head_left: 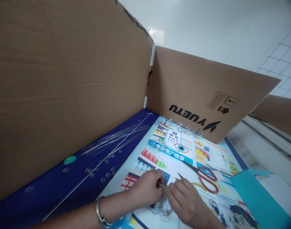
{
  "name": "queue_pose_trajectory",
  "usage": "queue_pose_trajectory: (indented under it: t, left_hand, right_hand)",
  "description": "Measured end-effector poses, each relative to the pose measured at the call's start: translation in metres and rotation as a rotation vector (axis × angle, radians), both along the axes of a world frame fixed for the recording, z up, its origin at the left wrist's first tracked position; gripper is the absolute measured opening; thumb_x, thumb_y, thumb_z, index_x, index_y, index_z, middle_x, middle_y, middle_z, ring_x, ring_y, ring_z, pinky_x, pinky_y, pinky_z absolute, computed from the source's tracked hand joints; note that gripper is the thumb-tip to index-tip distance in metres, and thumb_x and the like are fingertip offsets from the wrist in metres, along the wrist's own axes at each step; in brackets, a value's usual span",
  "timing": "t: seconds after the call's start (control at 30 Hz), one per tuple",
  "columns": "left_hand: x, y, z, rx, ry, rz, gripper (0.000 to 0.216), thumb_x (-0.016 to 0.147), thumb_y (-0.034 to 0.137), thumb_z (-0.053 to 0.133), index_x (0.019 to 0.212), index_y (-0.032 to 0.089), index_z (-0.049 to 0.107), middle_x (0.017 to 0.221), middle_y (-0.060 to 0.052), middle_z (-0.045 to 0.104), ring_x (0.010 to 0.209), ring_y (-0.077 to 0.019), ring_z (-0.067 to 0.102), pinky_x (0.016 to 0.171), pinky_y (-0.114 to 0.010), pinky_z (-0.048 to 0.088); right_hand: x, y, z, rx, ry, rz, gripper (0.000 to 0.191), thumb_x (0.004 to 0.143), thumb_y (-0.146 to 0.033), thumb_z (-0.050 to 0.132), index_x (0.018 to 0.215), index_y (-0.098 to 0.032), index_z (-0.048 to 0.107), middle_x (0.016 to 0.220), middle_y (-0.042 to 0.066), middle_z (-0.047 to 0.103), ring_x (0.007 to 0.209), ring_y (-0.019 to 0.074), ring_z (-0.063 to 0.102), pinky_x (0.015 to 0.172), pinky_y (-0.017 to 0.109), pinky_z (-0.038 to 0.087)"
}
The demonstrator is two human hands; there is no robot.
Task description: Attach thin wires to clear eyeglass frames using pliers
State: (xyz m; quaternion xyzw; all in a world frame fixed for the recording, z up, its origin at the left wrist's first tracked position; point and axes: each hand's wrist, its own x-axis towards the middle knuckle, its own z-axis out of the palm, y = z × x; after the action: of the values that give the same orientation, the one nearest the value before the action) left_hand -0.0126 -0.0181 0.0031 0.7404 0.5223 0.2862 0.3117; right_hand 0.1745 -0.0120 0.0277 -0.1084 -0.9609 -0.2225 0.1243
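Note:
My left hand, with a silver bangle on the wrist, is closed in a pinch on small clear beads. Close beside it, my right hand has its fingers curled together; what they hold is hidden. Below and between both hands lies a tangle of thin clear line with beads. Just beyond the right hand rest scissors with red handles, their dark blades pointing left. Another dark pointed tip and a yellow handle show partly from behind that hand.
Cardboard walls stand at the left and back. Loose clear discs, thin clear strands and a green round piece lie on the blue surface. More clear pieces line the back wall. A turquoise folded sheet lies right.

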Motion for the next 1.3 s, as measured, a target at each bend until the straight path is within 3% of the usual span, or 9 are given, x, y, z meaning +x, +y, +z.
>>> queue_pose_trajectory:
  t: [0.23, 0.4, 0.6, 0.87, 1.3]
  left_hand:
    - [-0.001, 0.0, -0.001, 0.011, 0.005, -0.009, 0.015, 0.062, 0.011, 0.051, 0.072, 0.017, 0.06, 0.067, 0.0, 0.058, 0.063, -0.0141, 0.051, 0.055, -0.02, 0.034]
    - [-0.001, 0.001, -0.007, 0.018, -0.002, -0.009, 0.016, 0.063, 0.012, 0.051, 0.075, 0.017, 0.06, 0.068, 0.0, 0.059, 0.063, -0.0142, 0.051, 0.054, -0.021, 0.033]
    - [0.0, 0.002, -0.01, 0.02, 0.0, -0.015, 0.012, 0.065, 0.014, 0.051, 0.073, 0.017, 0.059, 0.067, 0.0, 0.059, 0.062, -0.0137, 0.051, 0.053, -0.021, 0.032]
    - [-0.001, 0.001, -0.008, 0.056, -0.008, -0.054, 0.01, 0.062, 0.011, 0.05, 0.069, 0.018, 0.053, 0.069, 0.001, 0.055, 0.065, -0.0136, 0.048, 0.056, -0.021, 0.032]
    - [-0.004, 0.001, -0.001, 0.053, 0.015, -0.101, 0.017, 0.06, 0.008, 0.046, 0.072, 0.018, 0.052, 0.068, 0.002, 0.053, 0.064, -0.0137, 0.047, 0.056, -0.021, 0.031]
  right_hand:
    - [0.003, 0.001, -0.001, -0.064, -0.01, -0.019, 0.019, 0.086, -0.009, 0.044, 0.098, -0.01, 0.058, 0.083, 0.01, 0.061, 0.077, 0.021, 0.051, 0.07, 0.04, 0.038]
    - [0.003, 0.004, 0.0, -0.249, 0.08, -0.063, 0.017, 0.088, -0.011, 0.044, 0.1, -0.013, 0.056, 0.084, 0.007, 0.06, 0.077, 0.0178, 0.049, 0.068, 0.035, 0.037]
    - [0.002, 0.014, -0.013, -0.415, 0.277, -0.098, 0.02, 0.09, -0.011, 0.037, 0.089, -0.018, 0.056, 0.077, 0.004, 0.058, 0.07, 0.0143, 0.047, 0.065, 0.031, 0.037]
    - [0.004, 0.018, -0.017, -0.479, 0.327, -0.102, 0.02, 0.089, -0.01, 0.038, 0.082, -0.018, 0.055, 0.073, 0.003, 0.056, 0.066, 0.0138, 0.047, 0.065, 0.032, 0.036]
    - [0.005, 0.019, -0.016, -0.453, 0.357, -0.094, 0.017, 0.087, -0.009, 0.041, 0.085, -0.018, 0.056, 0.072, 0.003, 0.055, 0.065, 0.014, 0.046, 0.062, 0.03, 0.036]
